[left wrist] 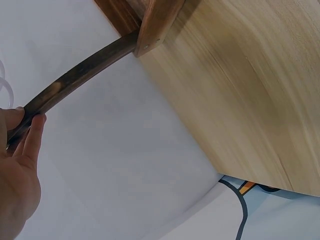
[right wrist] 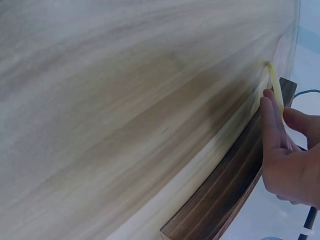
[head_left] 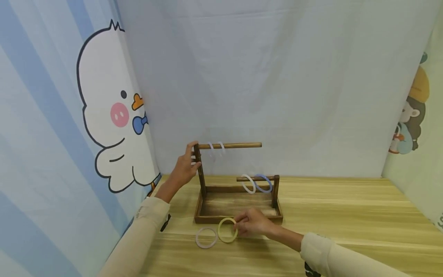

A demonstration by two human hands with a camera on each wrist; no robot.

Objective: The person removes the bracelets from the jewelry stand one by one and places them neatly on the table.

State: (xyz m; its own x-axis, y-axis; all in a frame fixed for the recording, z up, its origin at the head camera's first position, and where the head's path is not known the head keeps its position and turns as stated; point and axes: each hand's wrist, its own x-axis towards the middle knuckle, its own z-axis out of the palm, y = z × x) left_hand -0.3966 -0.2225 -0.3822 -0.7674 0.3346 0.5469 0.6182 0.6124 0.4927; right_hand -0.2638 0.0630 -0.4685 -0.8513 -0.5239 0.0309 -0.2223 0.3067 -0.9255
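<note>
My left hand [head_left: 184, 168] grips the top of the tall post of a dark wooden rack [head_left: 238, 220]; the left wrist view shows its thumb and fingers around the post [left wrist: 82, 74]. Between thumb and fingers, my right hand [head_left: 253, 223] pinches the edge of a yellow ring [head_left: 227, 241] in front of the rack's tray. In the right wrist view the yellow ring [right wrist: 274, 82] appears nearly edge-on. Just left of it, a pale pinkish ring [head_left: 206, 247] lies on the table. Two pale lilac rings [head_left: 222, 147] hang on the upper bar [head_left: 243, 145].
A white ring [head_left: 253, 189] and a blue ring [head_left: 269, 188] hang on the lower bar [head_left: 240, 179], which a short post [head_left: 275, 192] holds at the right. The wood-grain table [head_left: 339, 215] meets a pale curtain [head_left: 277, 84] behind the rack. A duck-print curtain [head_left: 100, 77] stands at left.
</note>
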